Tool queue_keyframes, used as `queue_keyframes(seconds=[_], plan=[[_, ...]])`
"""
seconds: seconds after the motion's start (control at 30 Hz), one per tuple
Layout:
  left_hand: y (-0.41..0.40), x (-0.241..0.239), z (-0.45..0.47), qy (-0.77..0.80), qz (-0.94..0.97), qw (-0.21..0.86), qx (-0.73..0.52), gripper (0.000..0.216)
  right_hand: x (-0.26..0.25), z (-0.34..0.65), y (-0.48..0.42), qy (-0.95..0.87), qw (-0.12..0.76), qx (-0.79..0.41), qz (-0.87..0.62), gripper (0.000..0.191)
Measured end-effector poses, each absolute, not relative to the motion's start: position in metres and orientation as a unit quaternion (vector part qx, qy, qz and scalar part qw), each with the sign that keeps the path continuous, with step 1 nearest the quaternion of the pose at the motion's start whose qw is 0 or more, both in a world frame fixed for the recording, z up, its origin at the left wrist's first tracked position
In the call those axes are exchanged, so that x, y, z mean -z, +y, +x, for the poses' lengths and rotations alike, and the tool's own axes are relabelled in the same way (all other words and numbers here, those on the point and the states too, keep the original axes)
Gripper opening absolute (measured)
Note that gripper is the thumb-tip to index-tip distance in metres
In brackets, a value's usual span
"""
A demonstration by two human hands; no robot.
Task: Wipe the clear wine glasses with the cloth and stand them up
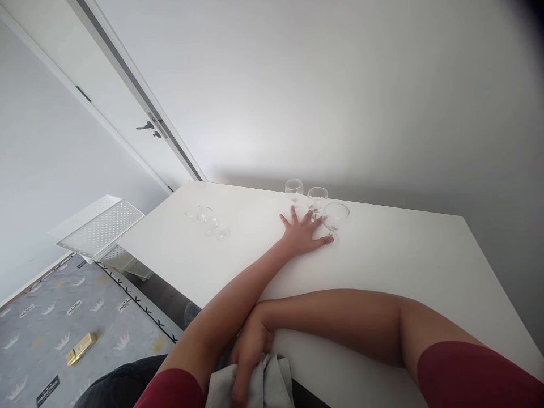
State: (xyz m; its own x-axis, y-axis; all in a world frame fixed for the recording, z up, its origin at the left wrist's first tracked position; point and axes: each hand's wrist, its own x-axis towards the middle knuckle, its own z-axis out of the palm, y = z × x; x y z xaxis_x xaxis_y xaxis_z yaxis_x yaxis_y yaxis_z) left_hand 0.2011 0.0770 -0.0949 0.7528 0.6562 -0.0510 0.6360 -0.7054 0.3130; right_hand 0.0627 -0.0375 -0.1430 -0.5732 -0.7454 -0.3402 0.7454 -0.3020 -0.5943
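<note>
My left hand (pixel 304 233) lies flat on the white table (pixel 403 266) with its fingers spread, open and holding nothing. Its fingertips reach the feet of three upright clear stem glasses: one at the back left (pixel 294 188), one in the middle (pixel 317 198) and the nearest one (pixel 336 215) on the right. My right hand (pixel 251 348) crosses under my left arm at the table's front edge, its fingers closed on a grey cloth (pixel 272 382). Further left on the table lie two more clear glasses (pixel 208 220), apparently on their sides.
The table stands against a plain white wall. To its left are a white perforated rack (pixel 100 226) and a white door with a dark handle (pixel 147 126). On the floor lies a grey mat with crown prints (pixel 46 317) and a small gold object (pixel 80 347).
</note>
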Motion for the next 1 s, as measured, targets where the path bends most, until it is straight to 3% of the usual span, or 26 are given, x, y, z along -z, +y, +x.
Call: queue_keyframes(seconds=[0.17,0.4,0.6,0.73,1.0], plan=[[0.068,0.095,0.186,0.352,0.924,0.150,-0.014,0.080,0.139,0.072,-0.042,0.384,0.429,0.818,0.008,0.033],[0.032,0.093,0.123,0.388,0.912,0.135,-0.011,0.078,0.134,0.083,-0.048,0.423,0.401,0.812,-0.032,0.048],[-0.009,0.090,0.051,0.464,0.878,0.113,-0.038,0.075,0.137,0.088,-0.048,0.470,0.397,0.787,-0.048,0.036],[-0.029,0.088,0.012,0.510,0.852,0.104,-0.053,0.073,0.129,0.094,-0.047,0.510,0.378,0.770,-0.064,0.043],[-0.019,0.085,-0.063,0.598,0.796,0.085,-0.039,0.075,0.104,0.103,-0.049,0.524,0.374,0.764,-0.036,0.050]])
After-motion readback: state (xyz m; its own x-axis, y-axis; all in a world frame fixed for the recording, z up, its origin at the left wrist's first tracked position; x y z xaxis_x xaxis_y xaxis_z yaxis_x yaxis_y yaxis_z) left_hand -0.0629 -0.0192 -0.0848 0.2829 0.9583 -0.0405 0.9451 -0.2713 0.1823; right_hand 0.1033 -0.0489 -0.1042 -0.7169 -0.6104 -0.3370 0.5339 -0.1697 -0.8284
